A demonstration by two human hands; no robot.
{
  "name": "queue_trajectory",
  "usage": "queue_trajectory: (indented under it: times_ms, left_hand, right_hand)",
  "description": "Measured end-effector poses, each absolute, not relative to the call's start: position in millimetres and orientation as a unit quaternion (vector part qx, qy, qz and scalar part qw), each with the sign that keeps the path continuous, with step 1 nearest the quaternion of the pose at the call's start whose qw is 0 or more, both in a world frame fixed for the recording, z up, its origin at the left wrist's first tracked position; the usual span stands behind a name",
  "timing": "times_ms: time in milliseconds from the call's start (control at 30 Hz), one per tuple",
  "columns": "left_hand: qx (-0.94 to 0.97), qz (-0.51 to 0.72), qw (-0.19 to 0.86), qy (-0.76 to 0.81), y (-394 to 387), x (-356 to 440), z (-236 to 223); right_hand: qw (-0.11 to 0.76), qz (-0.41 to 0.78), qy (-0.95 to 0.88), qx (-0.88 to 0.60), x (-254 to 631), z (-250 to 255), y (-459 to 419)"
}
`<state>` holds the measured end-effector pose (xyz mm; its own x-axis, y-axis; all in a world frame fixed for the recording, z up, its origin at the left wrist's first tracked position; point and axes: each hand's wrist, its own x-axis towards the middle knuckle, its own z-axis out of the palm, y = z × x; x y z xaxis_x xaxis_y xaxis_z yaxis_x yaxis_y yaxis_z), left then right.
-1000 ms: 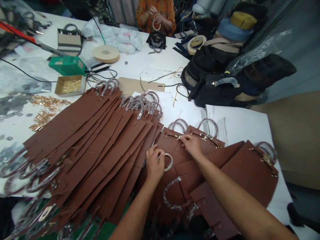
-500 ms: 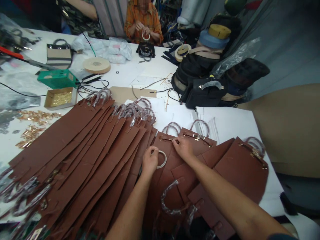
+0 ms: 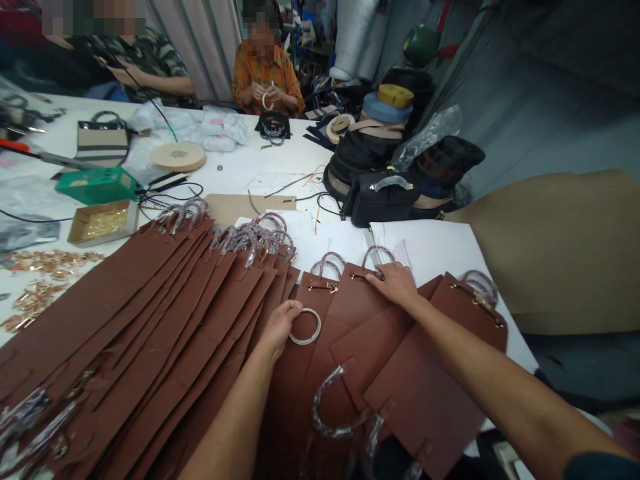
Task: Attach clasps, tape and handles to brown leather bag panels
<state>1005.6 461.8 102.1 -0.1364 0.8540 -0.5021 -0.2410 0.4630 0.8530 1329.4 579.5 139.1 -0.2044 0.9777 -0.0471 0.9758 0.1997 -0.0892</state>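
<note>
My left hand (image 3: 278,325) rests on a brown leather bag panel and pinches a white tape ring (image 3: 305,326) lying on it. My right hand (image 3: 396,283) lies on the neighbouring brown panel (image 3: 360,303), fingers curled at its gold clasp (image 3: 363,277) just under a plastic-wrapped handle (image 3: 377,253). A further panel with a gold clasp (image 3: 474,305) lies to the right. Overlapping brown panels (image 3: 150,320) with wrapped handles fan out to my left.
A box of gold fittings (image 3: 103,222), loose gold hardware (image 3: 40,267), a green device (image 3: 97,185) and a tape roll (image 3: 179,156) sit at the left. Black bags (image 3: 385,187) with stacked rolls stand behind. Two people sit at the far edge; one holds a ring (image 3: 267,101).
My right hand slid right from the left panel's clasp to the neighbouring panel's clasp. My left hand stayed on the tape ring. The view tilted up, showing more of the far people.
</note>
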Motion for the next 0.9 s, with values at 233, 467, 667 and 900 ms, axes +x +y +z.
queue_trajectory:
  times_ms: [233,467,667,900]
  left_hand:
    - [0.229,0.479,0.632,0.564,446.2,1004.0,125.8]
    - [0.205,0.498,0.681,0.496,459.5,1036.2,142.0]
    - [0.195,0.488,0.704,0.477,490.7,1054.4,117.4]
    - [0.206,0.473,0.714,0.474,504.9,1061.0,109.4]
  right_hand:
    - [0.056,0.093,-0.819,-0.563,1325.5,153.5,572.2]
    - [0.234,0.023,-0.846,-0.479,1379.3,202.4,529.7]
    - [0.162,-0.043,-0.831,-0.531,1408.0,207.8,535.4]
    - [0.170,0.088,-0.827,-0.530,1415.4,184.1,556.4]
